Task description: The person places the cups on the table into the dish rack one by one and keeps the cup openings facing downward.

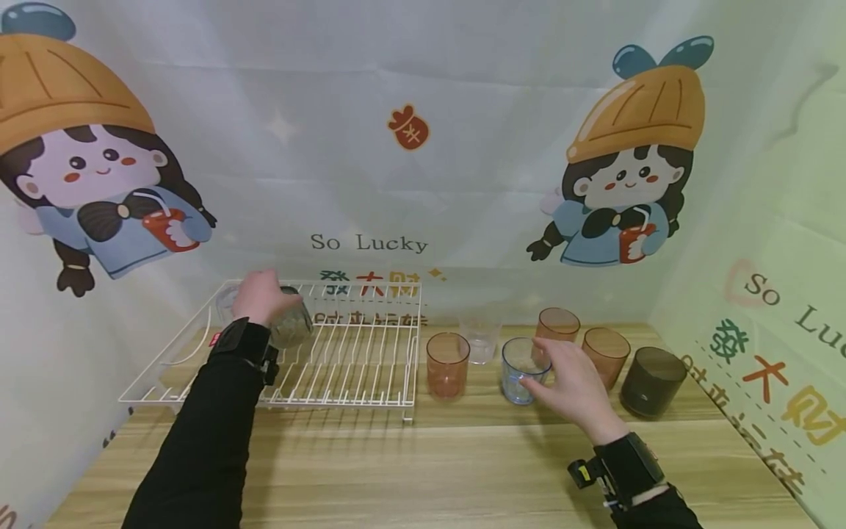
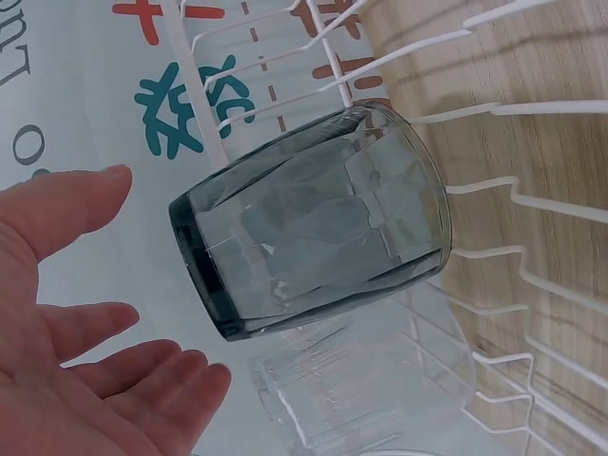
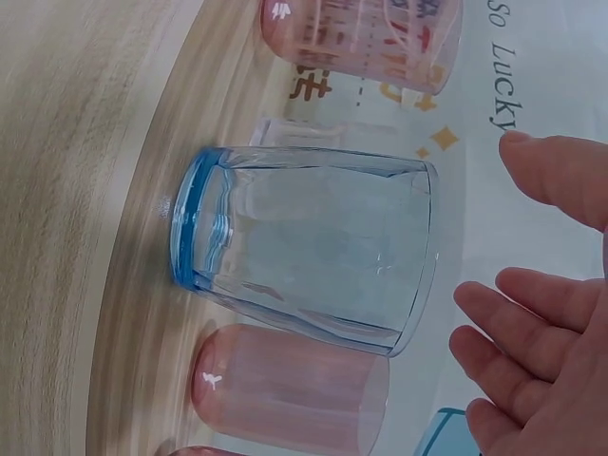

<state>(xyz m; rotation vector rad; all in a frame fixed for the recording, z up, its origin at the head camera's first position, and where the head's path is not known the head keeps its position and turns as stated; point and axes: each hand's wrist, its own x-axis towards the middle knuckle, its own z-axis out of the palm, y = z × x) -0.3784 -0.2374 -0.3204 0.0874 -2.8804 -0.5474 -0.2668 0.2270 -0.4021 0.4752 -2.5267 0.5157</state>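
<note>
Grey glass (image 1: 292, 328): part-hidden, head view | blue glass (image 3: 304, 252): faint tumbler (image 1: 482, 351) behind

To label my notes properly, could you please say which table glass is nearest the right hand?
The blue glass, directly before the right hand; no other stands as close.

Pale cloth (image 1: 344, 176) behind and along both sides, lightly creased. Two printed figures: left figure (image 1: 122, 228) larger, cut by edge of view; right figure (image 1: 588, 242) whole. Both: orange hat, blue top, dark bow, red cup. Red pouch print (image 1: 408, 128) between them, above lettering (image 1: 369, 242), "So Lucky". Coloured characters (image 1: 769, 378) below lettering, both repeated on right side. Pale wood-grain table (image 1: 410, 477) meets cloth at rear.
</note>
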